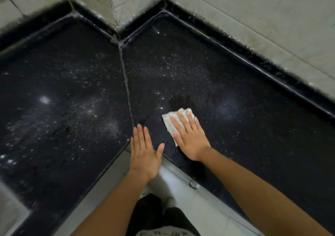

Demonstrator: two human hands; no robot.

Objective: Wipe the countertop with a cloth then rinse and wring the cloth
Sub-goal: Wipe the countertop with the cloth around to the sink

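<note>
Pressing a folded cloth (170, 122) flat on the countertop (235, 126), the right hand (190, 137) lies spread; left hand (144, 150) spread, resting beside.

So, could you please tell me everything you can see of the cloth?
The cloth is whitish with faint grey specks and looks folded into a flat pad. It lies on the black speckled countertop, right of the slab seam. The right hand presses flat on it with straight fingers, covering most of it; only its far and left edges show.

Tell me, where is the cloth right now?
In the head view, the cloth lies flat on the black countertop under the right hand, just right of the left hand and the countertop seam.
</note>
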